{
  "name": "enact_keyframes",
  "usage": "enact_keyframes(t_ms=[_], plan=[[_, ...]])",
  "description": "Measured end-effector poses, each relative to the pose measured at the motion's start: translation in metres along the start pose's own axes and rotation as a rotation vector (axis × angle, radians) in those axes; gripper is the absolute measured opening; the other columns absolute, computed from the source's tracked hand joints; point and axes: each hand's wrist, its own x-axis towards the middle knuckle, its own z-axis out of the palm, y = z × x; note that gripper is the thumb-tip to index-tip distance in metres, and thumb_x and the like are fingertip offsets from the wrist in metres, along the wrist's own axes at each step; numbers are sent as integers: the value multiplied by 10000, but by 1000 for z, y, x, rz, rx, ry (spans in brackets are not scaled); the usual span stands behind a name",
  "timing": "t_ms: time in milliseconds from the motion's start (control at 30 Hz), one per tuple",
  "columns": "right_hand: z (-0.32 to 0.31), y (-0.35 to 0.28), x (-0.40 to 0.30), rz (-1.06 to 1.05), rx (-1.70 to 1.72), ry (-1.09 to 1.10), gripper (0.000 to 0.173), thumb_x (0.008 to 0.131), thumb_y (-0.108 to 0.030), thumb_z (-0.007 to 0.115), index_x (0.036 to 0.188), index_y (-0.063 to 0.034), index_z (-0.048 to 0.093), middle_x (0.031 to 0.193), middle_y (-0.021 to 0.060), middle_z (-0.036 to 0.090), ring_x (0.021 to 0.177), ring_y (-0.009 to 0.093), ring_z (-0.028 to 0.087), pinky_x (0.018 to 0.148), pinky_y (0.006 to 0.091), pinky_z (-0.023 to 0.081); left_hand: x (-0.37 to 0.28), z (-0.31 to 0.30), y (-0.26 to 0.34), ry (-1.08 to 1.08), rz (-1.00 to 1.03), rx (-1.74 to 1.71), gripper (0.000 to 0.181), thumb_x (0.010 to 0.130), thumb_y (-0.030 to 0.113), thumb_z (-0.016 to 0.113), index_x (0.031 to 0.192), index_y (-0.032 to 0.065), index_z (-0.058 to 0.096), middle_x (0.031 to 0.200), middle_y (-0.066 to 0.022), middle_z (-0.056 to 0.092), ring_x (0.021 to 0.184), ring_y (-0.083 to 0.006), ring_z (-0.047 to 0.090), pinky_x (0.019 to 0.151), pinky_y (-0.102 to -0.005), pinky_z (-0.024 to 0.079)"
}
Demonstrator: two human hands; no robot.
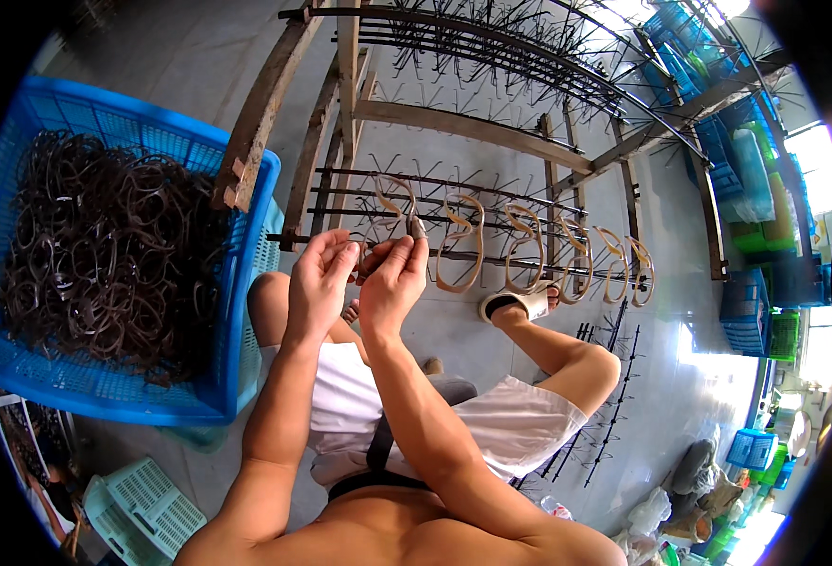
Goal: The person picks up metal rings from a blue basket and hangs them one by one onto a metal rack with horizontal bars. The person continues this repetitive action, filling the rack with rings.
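My right hand (393, 286) pinches a translucent brownish eyeglass front (396, 185) beside the near end of a dark metal rod (451, 252). A small grey cover or piece shows at its fingertips; I cannot tell which. My left hand (322, 276) is close by, thumb and forefinger together at the rod and the front's lower rim. What those fingers grip is hidden. Farther along the rod, several tan eyeglass fronts (460, 244) hang upright in a row on wire hooks.
A blue plastic crate (253, 297) full of dark brown eyeglass fronts (105, 262) stands at left. The wooden rack (472, 134) carries more hooked rods (487, 42) overhead. Other hooked rods (610, 403) lie on the floor at right. A pale green basket (143, 509) is at lower left.
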Motion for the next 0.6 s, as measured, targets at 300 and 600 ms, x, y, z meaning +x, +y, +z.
enact_keyframes(t_ms=[300, 600], plan=[[-2, -7, 4, 100, 37, 24, 143, 971, -130, 363, 870, -46, 418, 642, -9, 458, 523, 57, 436, 426, 207, 381, -1, 5, 3, 3, 20, -1, 285, 894, 111, 554, 1111, -56, 474, 925, -104, 619, 816, -119, 597, 688, -233, 506], [5, -8, -10, 99, 101, -12, 142, 973, -140, 378, 894, -50, 452, 609, -21, 454, 471, 48, 420, 386, 205, 345, 0, -2, -7, 14, 28, 7, 268, 877, 112, 584, 1072, -55, 504, 912, -99, 630, 815, -113, 603, 690, -222, 497]])
